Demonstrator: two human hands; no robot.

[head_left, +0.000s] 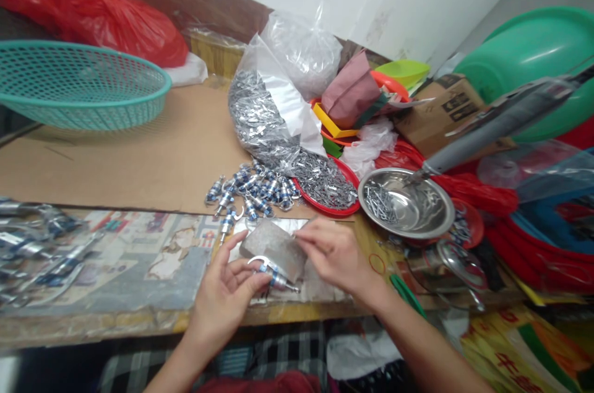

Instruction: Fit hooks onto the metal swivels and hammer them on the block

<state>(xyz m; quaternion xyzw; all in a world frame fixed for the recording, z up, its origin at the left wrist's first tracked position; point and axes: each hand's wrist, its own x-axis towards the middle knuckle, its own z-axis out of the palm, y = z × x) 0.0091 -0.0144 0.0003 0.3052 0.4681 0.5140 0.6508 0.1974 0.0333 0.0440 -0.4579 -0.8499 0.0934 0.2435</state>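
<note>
Left hand [227, 294] pinches blue clip [273, 277]; right hand [331, 255] on grey block [273, 246].

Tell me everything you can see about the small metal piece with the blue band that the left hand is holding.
The small metal piece is a shiny, silvery clasp-like part with a curved hook at one end and a blue band round its barrel, tapering to a thin pin. It lies nearly level, tilted slightly, against the front of a grey block at the table's near edge. The left hand pinches it between thumb and fingertips; the right hand rests on the block beside it. Finer detail is too small to tell.
</note>
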